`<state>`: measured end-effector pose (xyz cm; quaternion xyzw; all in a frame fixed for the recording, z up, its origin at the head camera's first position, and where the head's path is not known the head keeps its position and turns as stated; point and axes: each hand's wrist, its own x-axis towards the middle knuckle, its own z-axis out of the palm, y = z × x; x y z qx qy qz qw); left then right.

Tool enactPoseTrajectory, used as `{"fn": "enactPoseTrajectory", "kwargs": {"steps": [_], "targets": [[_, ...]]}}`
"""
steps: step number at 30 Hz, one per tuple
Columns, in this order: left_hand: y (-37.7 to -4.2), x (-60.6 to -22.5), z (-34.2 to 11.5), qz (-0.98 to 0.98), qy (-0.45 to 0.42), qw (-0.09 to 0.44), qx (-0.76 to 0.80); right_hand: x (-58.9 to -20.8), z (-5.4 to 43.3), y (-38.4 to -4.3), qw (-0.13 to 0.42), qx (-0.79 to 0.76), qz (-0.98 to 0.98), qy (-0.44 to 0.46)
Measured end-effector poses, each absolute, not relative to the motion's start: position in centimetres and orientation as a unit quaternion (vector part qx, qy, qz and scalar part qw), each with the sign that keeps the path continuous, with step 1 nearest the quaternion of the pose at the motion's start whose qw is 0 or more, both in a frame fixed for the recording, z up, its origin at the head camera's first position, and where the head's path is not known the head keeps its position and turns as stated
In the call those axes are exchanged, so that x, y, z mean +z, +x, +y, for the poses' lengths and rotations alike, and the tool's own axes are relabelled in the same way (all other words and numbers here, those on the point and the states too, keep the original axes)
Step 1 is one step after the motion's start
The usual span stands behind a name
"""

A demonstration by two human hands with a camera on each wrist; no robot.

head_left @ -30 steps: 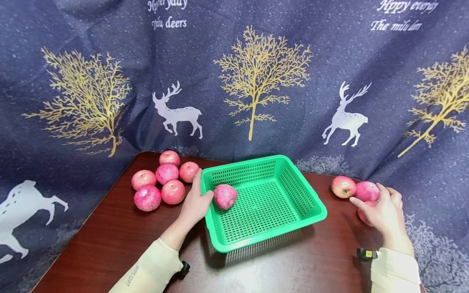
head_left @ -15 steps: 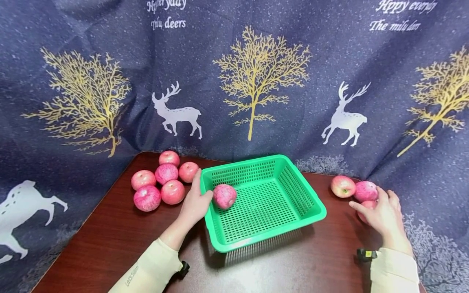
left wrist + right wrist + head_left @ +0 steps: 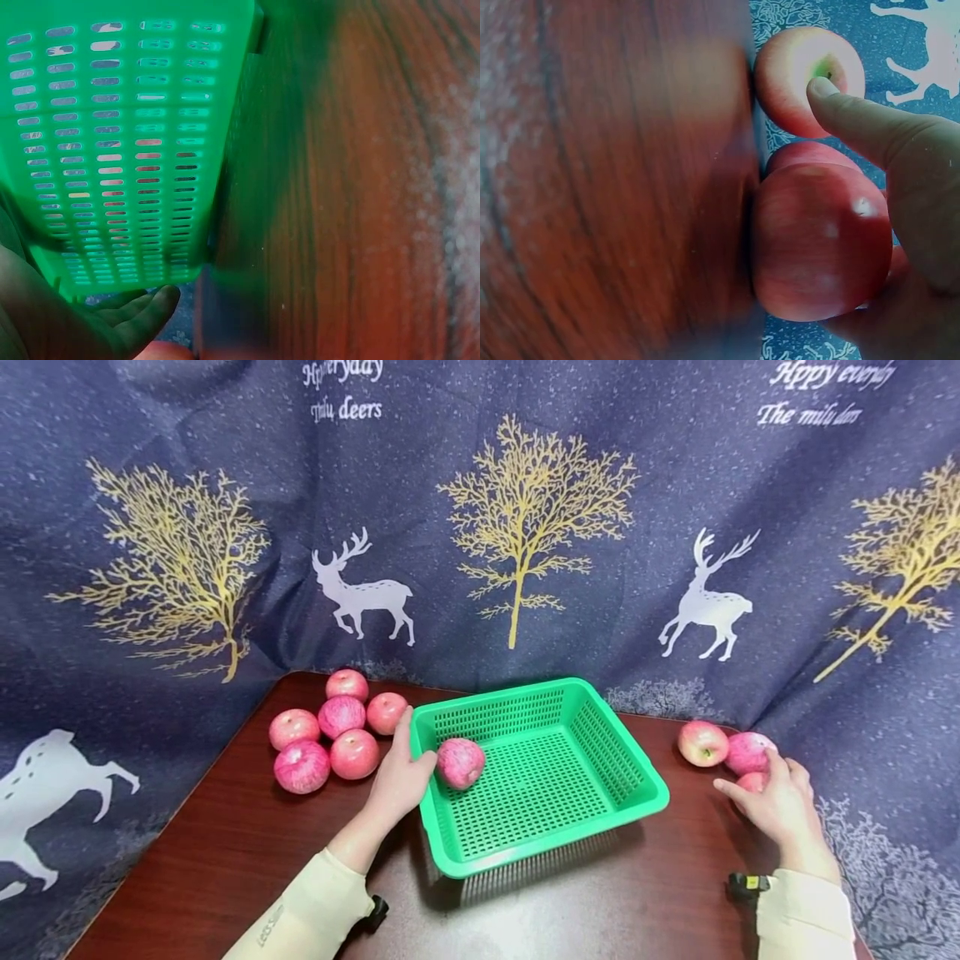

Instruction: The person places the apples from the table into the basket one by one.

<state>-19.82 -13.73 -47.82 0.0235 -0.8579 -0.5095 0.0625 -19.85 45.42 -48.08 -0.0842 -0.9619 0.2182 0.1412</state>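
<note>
My left hand (image 3: 403,772) grips the left rim of a green plastic basket (image 3: 555,839), thumb over the rim and fingers along the outside. One red apple (image 3: 461,762) lies inside the basket by that thumb. At the right, my right hand (image 3: 783,802) is spread over the nearest of three apples. That front apple (image 3: 821,244) sits between thumb and fingers in the right wrist view; the thumb stands away from it, overlapping a paler apple (image 3: 795,82) behind. A pink apple (image 3: 746,752) is just beyond the fingers. My palm hides part of the front apple.
Several red apples (image 3: 342,717) are clustered on the brown table (image 3: 247,843) left of the basket. A dark blue cloth (image 3: 585,460) printed with deer and trees hangs behind the table. Black camera mounts sit at both wrists.
My right hand has shifted slightly left and lower over the front apple, uncovering more of the pink apple behind. The left hand and basket stay in place.
</note>
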Motion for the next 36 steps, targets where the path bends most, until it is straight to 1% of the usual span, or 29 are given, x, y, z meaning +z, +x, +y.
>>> {"fn": "enactPoseTrajectory", "kwargs": {"steps": [5,6,9,15,21,28,36], "targets": [[-19.9,-48.0,-13.8,-0.861,0.017,0.076,-0.502,-48.3,45.7,-19.9,0.152,0.215,-0.962,-0.069],[-19.6,-47.4,-13.7,-0.857,0.017,0.070,-0.510,-48.4,45.8,-19.9,0.153,0.214,-0.963,-0.067],[-19.6,-47.4,-13.6,-0.856,0.022,0.065,-0.512,-48.3,45.9,-20.0,0.153,0.211,-0.963,-0.065],[-19.5,-47.1,-13.6,-0.855,0.033,0.048,-0.515,-48.4,46.1,-20.2,0.136,0.202,-0.967,-0.071],[-19.6,-47.2,-13.6,-0.855,0.030,0.048,-0.516,-48.2,46.3,-20.1,0.117,0.199,-0.969,-0.082],[-19.6,-47.2,-13.6,-0.854,0.028,0.046,-0.517,-48.2,46.4,-20.1,0.119,0.180,-0.973,-0.080],[-19.6,-47.3,-13.6,-0.854,0.026,0.044,-0.517,-47.8,46.3,-19.8,0.093,0.165,-0.978,-0.086]]}}
